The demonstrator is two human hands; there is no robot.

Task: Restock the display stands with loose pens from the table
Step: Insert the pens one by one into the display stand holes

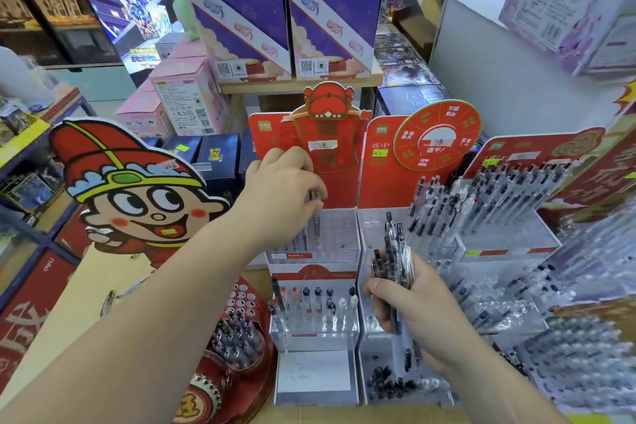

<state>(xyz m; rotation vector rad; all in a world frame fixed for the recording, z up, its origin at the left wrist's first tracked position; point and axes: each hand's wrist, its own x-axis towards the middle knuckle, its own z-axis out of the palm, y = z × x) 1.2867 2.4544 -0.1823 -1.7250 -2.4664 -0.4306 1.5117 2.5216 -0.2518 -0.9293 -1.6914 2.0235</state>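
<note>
Slotting: L hand (282,189) pinches pen (316,224) into stand (330,255) top tier; R hand (414,308), at its 5 o'clock, grips pen bundle (395,253); next prob. seat it, draw another.

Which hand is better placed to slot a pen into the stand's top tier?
Left hand: its fingers pinch a pen at the top tier; the right hand grips the spare bundle.

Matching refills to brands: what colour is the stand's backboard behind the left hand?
The backboard is red; the head view shows it.
</note>
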